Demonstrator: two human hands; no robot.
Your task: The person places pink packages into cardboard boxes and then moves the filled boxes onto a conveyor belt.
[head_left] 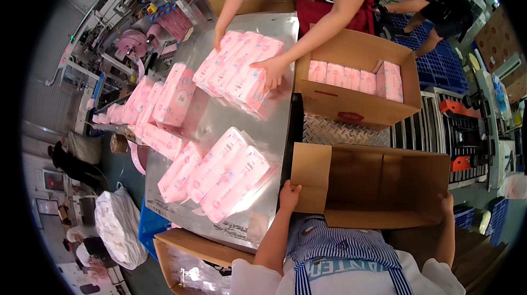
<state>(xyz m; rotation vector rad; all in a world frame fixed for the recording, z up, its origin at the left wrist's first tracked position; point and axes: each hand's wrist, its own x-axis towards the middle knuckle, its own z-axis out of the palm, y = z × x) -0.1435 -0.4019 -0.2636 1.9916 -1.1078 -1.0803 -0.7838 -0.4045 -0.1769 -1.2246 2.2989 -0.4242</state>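
Your left hand [289, 195] grips the left flap and your right hand [447, 205] clasps the right wall of the open brown cardboard box [379, 185] held near you, right of the pink plastic-wrapped tissue packs [219, 174] on the shiny metal table [219, 113].

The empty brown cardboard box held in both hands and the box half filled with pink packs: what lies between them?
In the head view, only a strip of bare ridged metal plate separates the empty brown cardboard box from the brown cardboard box of pink packs.
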